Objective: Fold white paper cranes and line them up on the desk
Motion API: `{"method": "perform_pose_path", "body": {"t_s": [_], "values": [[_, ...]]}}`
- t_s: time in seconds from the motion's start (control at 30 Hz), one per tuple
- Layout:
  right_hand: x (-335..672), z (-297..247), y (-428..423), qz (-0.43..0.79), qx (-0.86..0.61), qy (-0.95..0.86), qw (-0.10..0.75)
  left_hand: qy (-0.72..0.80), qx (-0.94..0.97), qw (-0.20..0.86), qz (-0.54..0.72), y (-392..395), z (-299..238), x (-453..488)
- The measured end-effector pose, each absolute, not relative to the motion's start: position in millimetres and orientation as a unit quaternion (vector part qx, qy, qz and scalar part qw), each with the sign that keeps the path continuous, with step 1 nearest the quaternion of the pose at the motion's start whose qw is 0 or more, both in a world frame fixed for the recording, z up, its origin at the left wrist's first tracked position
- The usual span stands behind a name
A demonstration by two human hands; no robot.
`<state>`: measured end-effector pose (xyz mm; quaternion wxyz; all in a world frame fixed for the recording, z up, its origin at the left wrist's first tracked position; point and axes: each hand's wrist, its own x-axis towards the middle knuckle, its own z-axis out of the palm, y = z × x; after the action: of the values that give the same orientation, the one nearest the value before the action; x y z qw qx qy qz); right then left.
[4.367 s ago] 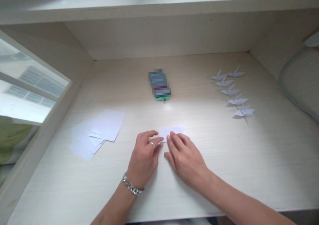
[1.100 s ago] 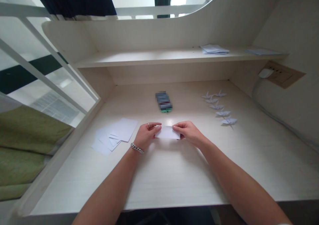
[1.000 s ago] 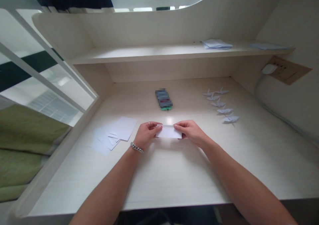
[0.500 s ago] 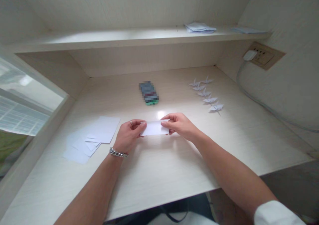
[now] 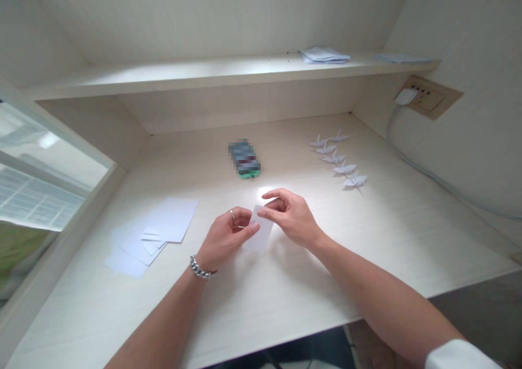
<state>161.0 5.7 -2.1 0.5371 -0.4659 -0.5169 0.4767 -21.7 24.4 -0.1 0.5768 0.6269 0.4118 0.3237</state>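
A small folded piece of white paper is held between both hands above the desk, its long side now running up and down at a slant. My left hand, with a ring and a chain bracelet, pinches its left side between thumb and fingers. At the upper right edge, my right hand grips it with thumb against fingers, the index finger raised a little. Loose white paper sheets lie overlapping to the left of my left hand. Several folded paper cranes stand in a row beyond my right hand.
A phone, blurred out, lies behind the hands. Stacked paper rests on the shelf above the desk. At right, a plug sits in the wall socket, its grey cable running along the wall.
The folded paper has turned from lying lengthwise across to a slanted upright position. Both hands have shifted with it and come closer together. The view has tilted up slightly.
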Motion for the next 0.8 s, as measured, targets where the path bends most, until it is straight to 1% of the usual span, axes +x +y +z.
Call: {"method": "perform_pose_path", "body": {"t_s": [0.07,0.17,0.23,0.43,0.63,0.8], "values": [[157,-3,5,0.499,-0.446,-0.505,0.544,0.421,0.611,0.56,0.369,21,0,-18],[153,-5,6,0.537,-0.431,-0.464,0.556,0.419,0.554,0.577,0.43,17,0,-14],[151,-5,5,0.553,-0.427,-0.453,0.554,0.416,0.533,0.586,0.446,15,1,-13],[151,-3,1,0.555,-0.423,-0.495,0.517,0.444,0.544,0.546,0.457,13,5,-11],[150,2,0,0.546,-0.44,-0.48,0.528,0.464,0.547,0.524,0.46,13,5,-13],[152,8,-2,0.53,-0.46,-0.5,0.507,0.463,0.562,0.518,0.449,12,4,-13]]}}
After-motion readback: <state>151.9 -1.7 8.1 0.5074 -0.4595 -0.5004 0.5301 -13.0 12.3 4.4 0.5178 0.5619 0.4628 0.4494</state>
